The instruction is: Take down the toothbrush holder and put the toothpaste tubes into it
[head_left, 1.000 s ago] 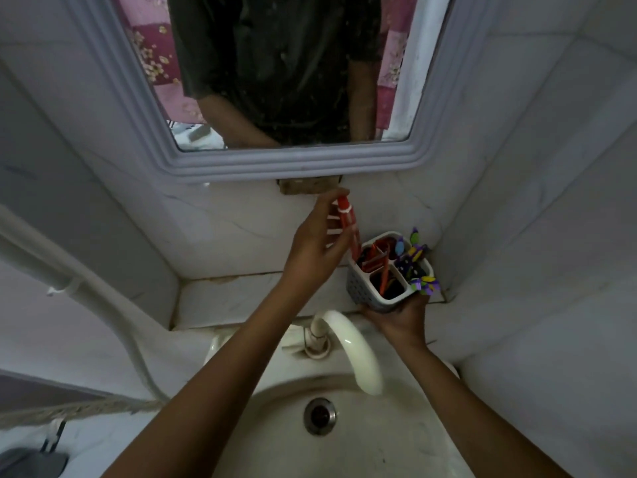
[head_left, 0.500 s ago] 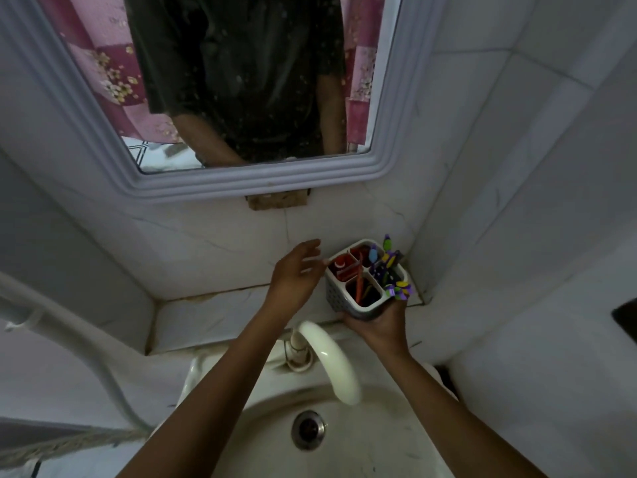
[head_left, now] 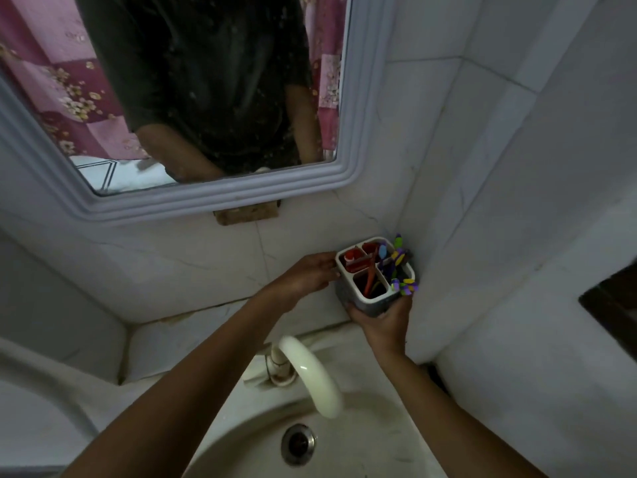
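Observation:
The toothbrush holder (head_left: 374, 300) is a white and grey box with four compartments, close to the corner of the tiled walls above the ledge. A red toothpaste tube (head_left: 350, 260) with a white cap stands in its back left compartment. Red and orange items fill other compartments, and purple and yellow toothbrushes (head_left: 401, 270) stick out on the right. My right hand (head_left: 382, 322) grips the holder from below and in front. My left hand (head_left: 310, 276) touches the holder's left side with its fingertips at the rim; whether it grips is unclear.
A cream tap (head_left: 310, 374) curves over the white sink (head_left: 241, 443), whose metal drain (head_left: 298, 443) lies below. A marble ledge (head_left: 193, 339) runs behind the sink. A grey-framed mirror (head_left: 224, 198) hangs above, reflecting a person in a dark shirt. A brown block (head_left: 246, 215) sits under the mirror frame.
My left hand lowered the red tube into the holder's back left compartment, let it go, and now rests on the holder's side. The holder has moved toward the wall corner.

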The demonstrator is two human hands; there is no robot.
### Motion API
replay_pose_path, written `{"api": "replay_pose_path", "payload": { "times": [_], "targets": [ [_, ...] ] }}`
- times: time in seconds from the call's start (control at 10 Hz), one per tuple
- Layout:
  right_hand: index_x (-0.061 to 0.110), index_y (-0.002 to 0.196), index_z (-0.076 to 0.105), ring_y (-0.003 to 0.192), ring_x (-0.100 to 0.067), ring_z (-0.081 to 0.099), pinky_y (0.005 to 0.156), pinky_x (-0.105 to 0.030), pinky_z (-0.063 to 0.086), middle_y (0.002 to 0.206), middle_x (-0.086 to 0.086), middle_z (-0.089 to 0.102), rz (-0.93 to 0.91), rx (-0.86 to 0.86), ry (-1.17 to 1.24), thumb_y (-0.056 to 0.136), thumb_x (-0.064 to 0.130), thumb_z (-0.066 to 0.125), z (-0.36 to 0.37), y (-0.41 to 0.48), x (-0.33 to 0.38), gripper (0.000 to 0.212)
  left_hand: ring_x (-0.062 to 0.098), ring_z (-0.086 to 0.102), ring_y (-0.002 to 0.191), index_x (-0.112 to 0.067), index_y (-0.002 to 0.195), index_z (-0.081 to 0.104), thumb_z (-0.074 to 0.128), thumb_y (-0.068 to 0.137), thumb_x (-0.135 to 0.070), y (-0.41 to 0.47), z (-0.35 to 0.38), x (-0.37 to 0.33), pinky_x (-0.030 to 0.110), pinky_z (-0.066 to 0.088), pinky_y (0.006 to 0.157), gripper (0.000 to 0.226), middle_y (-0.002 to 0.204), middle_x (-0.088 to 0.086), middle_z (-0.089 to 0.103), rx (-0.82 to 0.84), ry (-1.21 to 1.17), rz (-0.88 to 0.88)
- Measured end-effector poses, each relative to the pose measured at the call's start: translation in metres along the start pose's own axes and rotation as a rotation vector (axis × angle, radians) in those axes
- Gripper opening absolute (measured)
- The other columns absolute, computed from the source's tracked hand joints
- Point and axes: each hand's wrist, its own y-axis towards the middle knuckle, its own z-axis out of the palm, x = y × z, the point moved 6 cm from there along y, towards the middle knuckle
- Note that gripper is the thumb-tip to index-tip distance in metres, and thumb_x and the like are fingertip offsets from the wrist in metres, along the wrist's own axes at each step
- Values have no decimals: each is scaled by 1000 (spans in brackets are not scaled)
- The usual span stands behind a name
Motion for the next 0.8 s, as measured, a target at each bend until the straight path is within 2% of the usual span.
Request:
{"api": "replay_pose_path", "payload": {
  "times": [0.1,0.2,0.3,0.4,0.5,0.6,0.7,0.8],
  "targets": [
    [-9,146,41,122,-13,51,98,9,32,141,-24,48,-2,-74,-12,56,1,100,3,0,3,109,11,58,105,-5,137,49,47,88,13,6,8,-11,7,48,69,52,132,3,56,35,-35,34],
    [-12,152,32,130,-19,41,116,-12,36,144,-28,40,23,-148,-32,56,0,99,6,-3,5,118,9,59,102,-1,138,46,43,84,21,13,15,-13,3,50,70,58,133,6,54,63,-90,61],
    [-11,154,27,139,-34,42,121,-46,38,145,-28,37,78,-203,-71,55,4,100,9,-4,7,124,17,52,118,0,139,45,41,81,24,17,20,-14,6,51,75,62,142,17,51,61,-130,75],
    [-11,155,26,137,-34,43,121,-44,38,144,-28,36,99,-196,-76,57,2,98,10,-4,4,123,14,54,112,-1,138,46,40,82,23,13,24,-15,3,48,65,61,131,8,56,45,-112,62],
    [-10,156,26,135,-32,45,119,-41,42,142,-27,37,114,-138,-97,60,3,98,6,-3,5,121,0,60,86,-4,133,52,44,85,17,8,25,-17,2,46,58,53,115,1,60,35,-89,28],
    [-7,156,26,136,-39,49,116,-37,45,144,-27,36,133,-45,-128,61,5,98,3,3,3,119,2,60,80,-11,124,60,52,89,2,-1,23,-15,9,47,61,38,95,-3,63,-11,-20,-13],
    [-2,159,25,139,-37,46,110,-26,41,151,-26,36,156,54,-153,60,5,99,-10,-3,19,124,15,57,96,-16,124,57,59,87,-7,-21,15,-13,25,44,75,38,108,3,63,-120,-23,-25],
    [2,158,26,141,-42,46,110,-40,47,152,-26,39,182,87,-175,66,13,97,-27,-12,34,117,19,59,99,-9,131,54,60,85,-11,-44,9,-20,22,45,69,47,113,6,63,-207,-42,100]
  ]
}}
